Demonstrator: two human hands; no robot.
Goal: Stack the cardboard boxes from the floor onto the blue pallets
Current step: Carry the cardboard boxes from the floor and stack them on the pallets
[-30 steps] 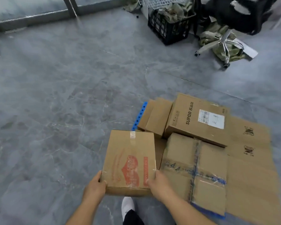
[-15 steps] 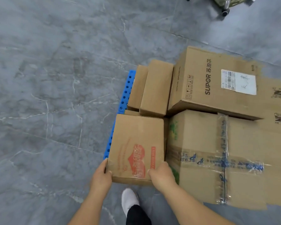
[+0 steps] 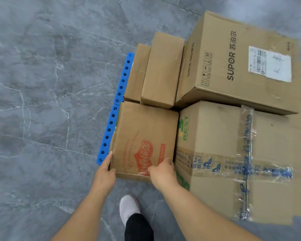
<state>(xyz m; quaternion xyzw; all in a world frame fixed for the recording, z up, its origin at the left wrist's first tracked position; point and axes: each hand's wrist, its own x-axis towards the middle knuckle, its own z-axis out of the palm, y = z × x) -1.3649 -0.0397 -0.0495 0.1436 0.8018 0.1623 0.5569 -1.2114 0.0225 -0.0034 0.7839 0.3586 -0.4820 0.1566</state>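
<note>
Held box: a small carton with a red heart print (image 3: 144, 141), at the near left corner of the stack, over the blue pallet's edge; whether it rests on the pallet or is carried by the hands cannot be told.
Left hand (image 3: 104, 173): grips the red-print box at its near left corner, thumb up along the left edge, fingers hidden under or behind the side.
Right hand (image 3: 162, 173): grips the same box at its near right corner, fingers curled over the near edge, close against the taped box.
Pallet (image 3: 116, 108): blue, with a row of round holes; only a strip shows along the left of the boxes, running from near to far.
Taped box (image 3: 233, 159): large, just right of the red-print box and touching it, crossed with clear tape carrying blue print, green "BEST" lettering on its left side.
SUPOR box (image 3: 233, 63): large, far right, behind the taped box, white label on top.
Narrow boxes: two plain cartons side by side, far of the red-print box; the left one (image 3: 137, 73) sits lower, the right one (image 3: 163, 70) stands higher and touches the SUPOR box.
Floor (image 3: 42, 84): grey, marbled tile.
Foot: a white shoe (image 3: 129, 207) and dark trouser leg near, between the forearms.
</note>
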